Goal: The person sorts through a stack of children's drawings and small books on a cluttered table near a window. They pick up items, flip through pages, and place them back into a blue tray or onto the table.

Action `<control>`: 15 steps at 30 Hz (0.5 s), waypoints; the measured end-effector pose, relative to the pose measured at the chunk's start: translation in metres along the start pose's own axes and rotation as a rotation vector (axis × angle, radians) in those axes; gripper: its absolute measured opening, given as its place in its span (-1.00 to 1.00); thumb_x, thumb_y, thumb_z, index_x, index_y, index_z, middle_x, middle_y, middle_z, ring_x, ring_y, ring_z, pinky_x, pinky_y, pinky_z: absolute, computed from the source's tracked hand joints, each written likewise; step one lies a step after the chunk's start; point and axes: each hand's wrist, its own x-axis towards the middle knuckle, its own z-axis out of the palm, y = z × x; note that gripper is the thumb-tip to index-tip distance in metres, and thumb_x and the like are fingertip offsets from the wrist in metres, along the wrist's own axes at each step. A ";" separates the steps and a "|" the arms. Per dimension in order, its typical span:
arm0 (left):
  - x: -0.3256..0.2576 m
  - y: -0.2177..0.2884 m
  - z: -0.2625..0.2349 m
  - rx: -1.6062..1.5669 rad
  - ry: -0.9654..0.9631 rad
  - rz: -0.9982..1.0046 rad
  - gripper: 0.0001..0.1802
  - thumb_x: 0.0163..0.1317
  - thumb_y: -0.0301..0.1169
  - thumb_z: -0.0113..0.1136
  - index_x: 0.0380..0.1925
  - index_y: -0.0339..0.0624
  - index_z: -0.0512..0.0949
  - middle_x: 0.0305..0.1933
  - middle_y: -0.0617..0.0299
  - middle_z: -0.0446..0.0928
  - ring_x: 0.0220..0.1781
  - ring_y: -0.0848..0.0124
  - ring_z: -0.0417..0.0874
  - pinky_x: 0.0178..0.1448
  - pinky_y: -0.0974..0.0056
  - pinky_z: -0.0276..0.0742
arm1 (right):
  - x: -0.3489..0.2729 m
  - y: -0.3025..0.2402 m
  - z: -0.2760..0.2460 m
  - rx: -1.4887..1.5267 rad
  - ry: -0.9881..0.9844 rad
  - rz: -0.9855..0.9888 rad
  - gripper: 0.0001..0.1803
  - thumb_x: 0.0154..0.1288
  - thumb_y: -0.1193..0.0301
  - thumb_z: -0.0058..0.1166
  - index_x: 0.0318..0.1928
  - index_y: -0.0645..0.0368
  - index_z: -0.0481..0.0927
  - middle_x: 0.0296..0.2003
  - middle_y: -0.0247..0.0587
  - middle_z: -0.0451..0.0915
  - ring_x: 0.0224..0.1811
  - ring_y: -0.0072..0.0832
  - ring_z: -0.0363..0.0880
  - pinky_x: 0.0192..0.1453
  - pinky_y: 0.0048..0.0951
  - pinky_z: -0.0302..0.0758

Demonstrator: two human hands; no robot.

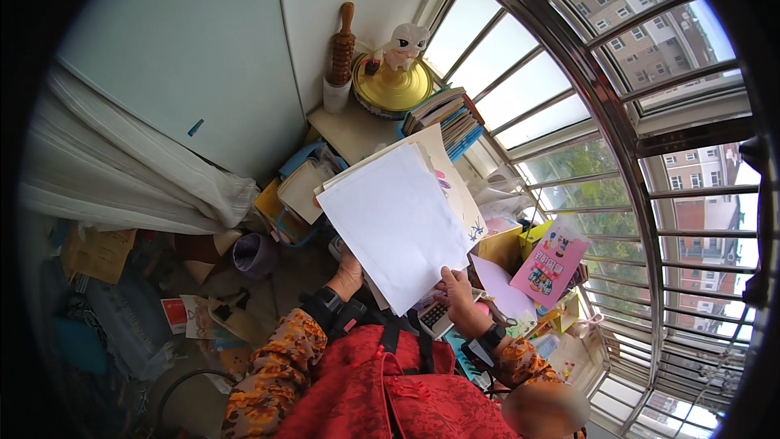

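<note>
I hold a stack of white paper sheets [395, 223] up in front of me, the top sheet blank and a drawing with coloured marks peeking out at its right edge. My left hand [348, 275] supports the stack from underneath at its lower left. My right hand [460, 297] pinches the lower right corner of the top sheet. Both wrists wear dark bands, and my sleeves are orange patterned over a red garment.
A pink booklet [549, 263] and a calculator [435, 315] lie among clutter below the papers. A pile of books [445, 118], a gold round tin [394, 85] with a white figurine [405, 43] and a wooden roller [342, 47] stand on a shelf behind. A curved window [617, 114] is at the right and a white curtain [122, 171] at the left.
</note>
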 end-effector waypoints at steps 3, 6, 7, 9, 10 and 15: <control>0.002 -0.002 -0.003 -0.032 0.013 -0.048 -0.40 0.20 -0.08 0.29 0.15 -0.17 0.43 0.03 0.26 0.55 0.06 0.45 0.56 0.09 0.29 0.54 | 0.013 -0.020 -0.009 -0.252 0.302 -0.427 -0.63 0.31 0.35 0.15 0.06 0.22 0.45 -0.19 -0.19 0.51 -0.13 -0.46 0.47 -0.04 -0.40 0.46; 0.004 -0.005 -0.006 -0.056 0.003 -0.086 -0.39 0.19 -0.09 0.31 0.16 -0.15 0.42 0.06 0.28 0.53 0.09 0.46 0.55 0.11 0.29 0.53 | 0.029 -0.066 -0.001 -0.438 0.128 -0.845 -0.54 0.20 0.41 0.21 0.10 0.26 0.45 -0.04 -0.04 0.53 0.02 -0.24 0.50 0.13 -0.29 0.44; 0.003 -0.005 -0.007 -0.053 -0.004 -0.094 -0.38 0.18 -0.09 0.31 0.16 -0.14 0.42 0.06 0.28 0.53 0.09 0.46 0.54 0.12 0.29 0.53 | 0.035 -0.081 0.009 -0.467 0.021 -0.915 -0.51 0.18 0.40 0.23 0.10 0.25 0.45 0.00 0.00 0.52 0.08 -0.16 0.49 0.18 -0.25 0.42; 0.001 -0.003 -0.008 -0.009 -0.037 -0.061 -0.38 0.18 -0.09 0.31 0.18 -0.13 0.41 0.07 0.28 0.53 0.10 0.46 0.54 0.12 0.29 0.53 | 0.041 -0.100 0.034 -0.724 0.074 -1.108 -0.46 0.17 0.34 0.25 0.15 0.20 0.44 0.09 0.04 0.48 0.18 -0.07 0.41 0.27 -0.19 0.35; 0.002 0.000 -0.008 0.020 -0.048 -0.045 -0.37 0.18 -0.09 0.31 0.19 -0.13 0.41 0.08 0.28 0.53 0.11 0.46 0.54 0.12 0.29 0.53 | 0.044 -0.106 0.048 -0.774 0.084 -1.075 -0.42 0.15 0.33 0.26 0.18 0.19 0.42 0.13 0.07 0.44 0.22 -0.03 0.36 0.29 -0.16 0.33; 0.002 0.009 -0.001 -0.038 0.006 -0.100 -0.36 0.21 -0.06 0.27 0.21 -0.13 0.40 0.08 0.26 0.54 0.11 0.44 0.54 0.13 0.28 0.52 | 0.062 -0.115 0.087 -0.894 0.140 -0.982 -0.30 0.14 0.21 0.27 0.24 0.23 0.34 0.22 0.12 0.35 0.29 0.01 0.28 0.33 -0.11 0.28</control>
